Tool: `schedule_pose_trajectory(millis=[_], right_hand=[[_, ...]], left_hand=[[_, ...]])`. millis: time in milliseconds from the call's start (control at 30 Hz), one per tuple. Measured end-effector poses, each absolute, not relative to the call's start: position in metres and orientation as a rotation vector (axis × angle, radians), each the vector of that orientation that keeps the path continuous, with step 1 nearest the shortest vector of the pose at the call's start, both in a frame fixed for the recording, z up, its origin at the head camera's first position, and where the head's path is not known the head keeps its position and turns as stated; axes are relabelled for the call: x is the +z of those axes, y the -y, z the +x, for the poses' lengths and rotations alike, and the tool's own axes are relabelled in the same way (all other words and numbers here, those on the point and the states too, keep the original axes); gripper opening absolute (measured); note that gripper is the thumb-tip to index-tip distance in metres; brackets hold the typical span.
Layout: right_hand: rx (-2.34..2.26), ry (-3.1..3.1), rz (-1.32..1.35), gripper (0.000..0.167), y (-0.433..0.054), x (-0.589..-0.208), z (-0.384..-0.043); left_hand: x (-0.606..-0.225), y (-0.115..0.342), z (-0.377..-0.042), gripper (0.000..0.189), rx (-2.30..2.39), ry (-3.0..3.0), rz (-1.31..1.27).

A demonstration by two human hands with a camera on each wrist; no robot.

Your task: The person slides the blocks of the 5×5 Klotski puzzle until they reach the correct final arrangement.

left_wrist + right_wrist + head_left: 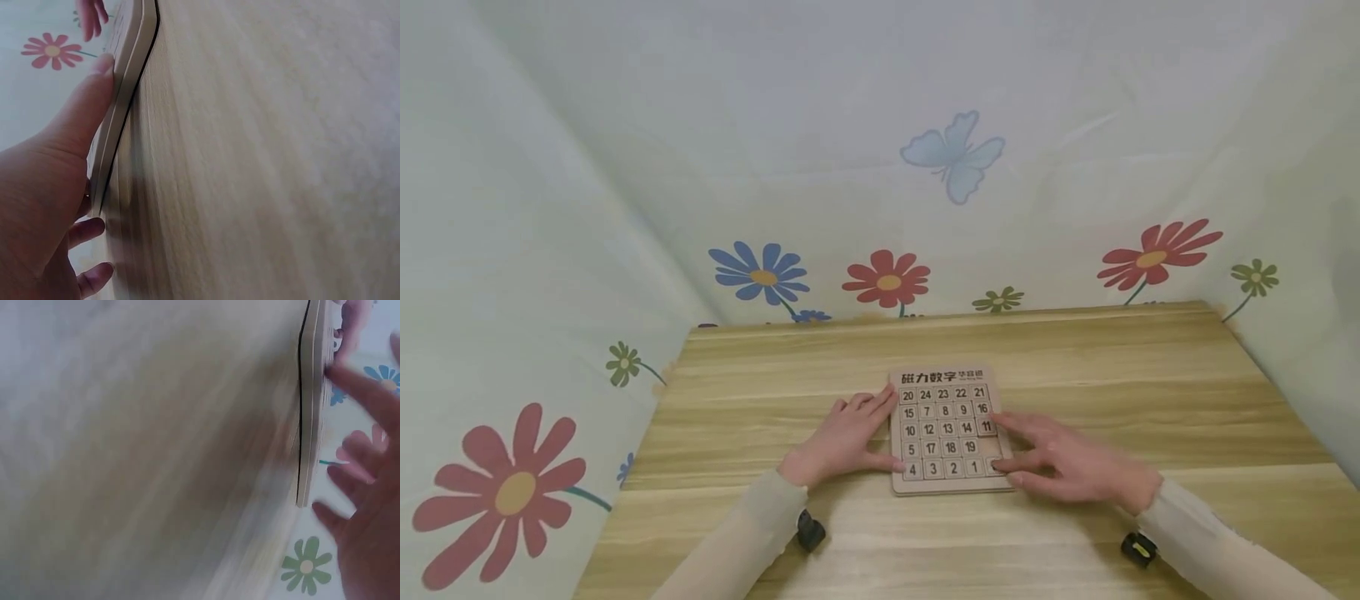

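A wooden number slide puzzle (951,487) lies flat on the table, its numbered square tiles set in rows under a printed heading. A bare slot (990,447) shows in the right column below tile 11 (987,427). My left hand (838,437) rests against the puzzle's left edge, index finger near the top and thumb at the lower corner. With fingers extended, my right hand (1063,458) reaches over the right edge. One fingertip is beside tiles 16 and 11; another covers part of the bottom right tile (992,467). The left wrist view shows the left thumb (87,106) straight along the board's side.
The wood-grain table (790,358) extends on all sides of the puzzle. Behind it hangs a pale cloth (820,125) printed with flowers and a butterfly. Dark wrist devices (810,530) sit below both sleeves.
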State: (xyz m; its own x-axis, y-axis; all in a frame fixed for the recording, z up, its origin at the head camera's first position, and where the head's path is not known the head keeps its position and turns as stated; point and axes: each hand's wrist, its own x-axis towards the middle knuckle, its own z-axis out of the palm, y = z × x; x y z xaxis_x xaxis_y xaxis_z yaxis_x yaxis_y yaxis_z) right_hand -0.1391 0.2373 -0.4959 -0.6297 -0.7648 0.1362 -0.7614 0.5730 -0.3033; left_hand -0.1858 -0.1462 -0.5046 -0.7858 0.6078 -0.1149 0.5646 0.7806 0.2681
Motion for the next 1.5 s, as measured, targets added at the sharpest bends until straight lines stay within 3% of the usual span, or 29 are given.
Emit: schedule_pose_trajectory(millis=[133, 267, 400, 700, 967, 1300, 1500], right_hand=[[-0.387, -2.824, -1.221, 0.053, -0.235, -0.495, -0.141], [-0.279, -2.843, -1.384, 0.057, -0.229, -0.498, -0.135], [-0.291, -2.807, -1.577, 0.053, -0.220, -0.502, -0.127], [-0.341, -2.911, -1.663, 0.034, -0.224, -0.493, -0.131], [-0.278, -2.785, -1.757, 0.051, -0.192, -0.496, -0.129], [-0.373, -2.812, -1.697, 0.037, -0.211, -0.492, -0.131], [-0.304, -2.713, -1.804, 0.045, -0.186, -0.495, -0.131]], left_hand=[[-0.504, 0.145, -0.186, 0.117, 0.336, -2.785, 0.915], [-0.504, 0.144, -0.187, 0.117, 0.333, -2.797, 0.915], [-0.508, 0.146, -0.189, 0.117, 0.342, -2.802, 0.923], [-0.503, 0.149, -0.189, 0.112, 0.345, -2.830, 0.924], [-0.505, 0.148, -0.190, 0.114, 0.402, -2.766, 0.939], [-0.508, 0.150, -0.191, 0.114, 0.401, -2.765, 0.962], [-0.508, 0.146, -0.189, 0.110, 0.427, -2.755, 1.005]])
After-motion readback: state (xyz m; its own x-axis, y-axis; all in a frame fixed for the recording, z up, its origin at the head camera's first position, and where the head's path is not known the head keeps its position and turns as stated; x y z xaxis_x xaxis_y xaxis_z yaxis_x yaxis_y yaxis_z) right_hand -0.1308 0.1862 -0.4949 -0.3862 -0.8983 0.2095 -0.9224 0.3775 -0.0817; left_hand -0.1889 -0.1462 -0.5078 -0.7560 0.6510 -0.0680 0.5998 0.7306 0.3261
